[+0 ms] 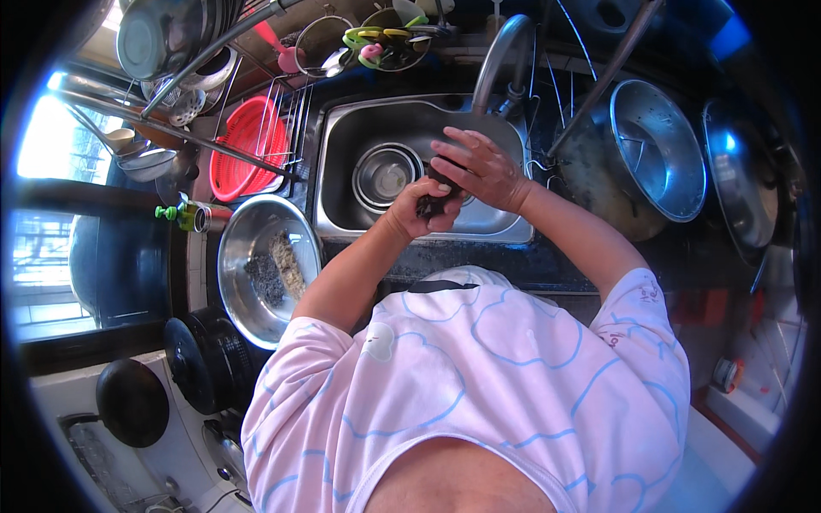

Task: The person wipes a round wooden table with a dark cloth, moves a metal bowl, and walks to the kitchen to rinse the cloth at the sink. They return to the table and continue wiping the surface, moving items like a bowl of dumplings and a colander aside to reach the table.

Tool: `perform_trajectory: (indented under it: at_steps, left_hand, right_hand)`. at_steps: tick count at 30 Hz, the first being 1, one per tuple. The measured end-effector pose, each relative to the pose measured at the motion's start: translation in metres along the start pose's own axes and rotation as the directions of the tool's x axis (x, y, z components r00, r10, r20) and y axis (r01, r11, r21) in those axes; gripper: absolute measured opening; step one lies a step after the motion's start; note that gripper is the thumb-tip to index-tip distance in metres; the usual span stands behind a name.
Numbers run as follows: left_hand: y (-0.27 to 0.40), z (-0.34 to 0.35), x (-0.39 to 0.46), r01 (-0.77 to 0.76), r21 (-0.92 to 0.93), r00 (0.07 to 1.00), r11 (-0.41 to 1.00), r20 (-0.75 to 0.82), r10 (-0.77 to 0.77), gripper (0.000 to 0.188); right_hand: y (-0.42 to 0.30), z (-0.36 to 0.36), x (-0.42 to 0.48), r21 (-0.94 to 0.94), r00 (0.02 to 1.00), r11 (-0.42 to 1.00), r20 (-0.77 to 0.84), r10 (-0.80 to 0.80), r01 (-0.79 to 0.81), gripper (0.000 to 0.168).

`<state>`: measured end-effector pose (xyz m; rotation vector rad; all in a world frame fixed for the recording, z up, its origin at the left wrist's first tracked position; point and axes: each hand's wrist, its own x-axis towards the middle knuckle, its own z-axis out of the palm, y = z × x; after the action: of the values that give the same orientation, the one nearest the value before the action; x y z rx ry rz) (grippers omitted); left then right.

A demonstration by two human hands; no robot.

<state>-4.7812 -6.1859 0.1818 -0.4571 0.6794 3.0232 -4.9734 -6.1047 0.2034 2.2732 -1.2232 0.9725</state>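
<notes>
Over the stainless steel sink, my left hand grips a dark, elongated object, its thumb lying across the front. Against the object's upper end rests my right hand, with its fingers stretched out and apart. Both hands partly cover the object, and what it is cannot be made out. Nested round metal bowls stand in the sink beyond my left hand. The curved metal faucet rises behind my right hand; no water stream is visible.
Left of the sink, a metal basin holds a rough grey-brown elongated piece and dark bits. Behind it are a red plastic colander and a wire rack. A large metal basin leans at the right. Metal rack bars cross overhead.
</notes>
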Motion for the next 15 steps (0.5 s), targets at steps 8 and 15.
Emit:
perform_trajectory:
  at_steps: [8, 15]
  left_hand:
    - [0.012, 0.004, 0.009, 0.136, 0.571, 0.979, 0.810, -0.204, -0.020, 0.023]
    - [0.022, -0.007, 0.026, 0.375, 0.707, 0.778, -0.600, 0.112, 0.618, 0.031]
  right_hand:
    - [0.014, 0.019, 0.017, 0.061, 0.981, 0.993, 0.158, -0.113, 0.104, 0.019]
    - [0.005, 0.054, 0.007, -0.047, 0.578, 0.700, 0.526, 0.623, -0.712, 0.021]
